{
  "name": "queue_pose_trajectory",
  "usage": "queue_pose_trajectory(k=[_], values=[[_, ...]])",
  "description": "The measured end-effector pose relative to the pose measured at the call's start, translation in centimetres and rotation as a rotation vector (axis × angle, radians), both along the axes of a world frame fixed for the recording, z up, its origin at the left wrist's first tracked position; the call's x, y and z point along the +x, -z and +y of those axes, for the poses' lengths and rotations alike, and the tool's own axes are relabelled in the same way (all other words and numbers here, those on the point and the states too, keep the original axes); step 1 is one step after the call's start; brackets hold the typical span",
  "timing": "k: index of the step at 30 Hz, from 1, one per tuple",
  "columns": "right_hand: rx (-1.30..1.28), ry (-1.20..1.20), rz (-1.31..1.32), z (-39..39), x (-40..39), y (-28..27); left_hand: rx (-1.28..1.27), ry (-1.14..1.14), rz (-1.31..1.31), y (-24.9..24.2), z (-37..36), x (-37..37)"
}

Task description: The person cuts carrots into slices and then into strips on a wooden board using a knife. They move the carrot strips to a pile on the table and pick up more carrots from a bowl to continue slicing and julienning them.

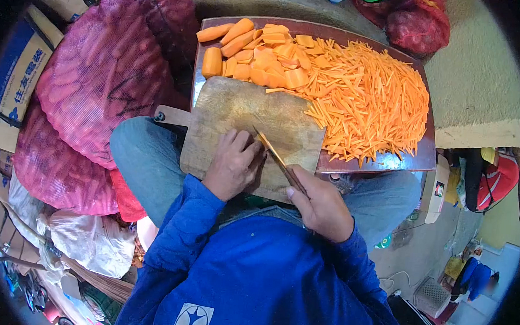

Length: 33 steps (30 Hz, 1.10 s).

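Note:
A worn wooden cutting board lies across the near edge of a dark red table. My right hand is wrapped round the handle of a knife, whose blade points up and left over the board. Beside the blade, my left hand rests on the board with bent fingers; anything under them is hidden. Behind the board lie peeled carrot pieces and a stack of carrot slices. A large heap of carrot strips spreads over the table's right side.
Red mesh sacks stand at the left, near cardboard boxes. Another red mesh bag is at the back right. A metal piece sticks out left of the board. A concrete ledge is on the right.

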State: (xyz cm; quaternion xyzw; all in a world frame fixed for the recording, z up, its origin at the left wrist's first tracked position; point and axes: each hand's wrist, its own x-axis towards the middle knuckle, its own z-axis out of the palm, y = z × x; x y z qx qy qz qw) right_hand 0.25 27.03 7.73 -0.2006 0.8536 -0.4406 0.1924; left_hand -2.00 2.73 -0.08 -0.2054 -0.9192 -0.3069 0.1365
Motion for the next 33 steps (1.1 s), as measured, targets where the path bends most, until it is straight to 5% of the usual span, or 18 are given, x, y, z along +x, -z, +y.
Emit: queue_pose_trajectory(k=[4,33], values=[[0.202,-0.001,0.045,-0.5,2.0,-1.8,-0.028,0.051,-0.023,0.1,-0.2,0.0],[0.168,-0.050,0.109,-3.6,-1.1,0.5,-0.004,0.054,-0.063,0.6,-1.4,1.0]])
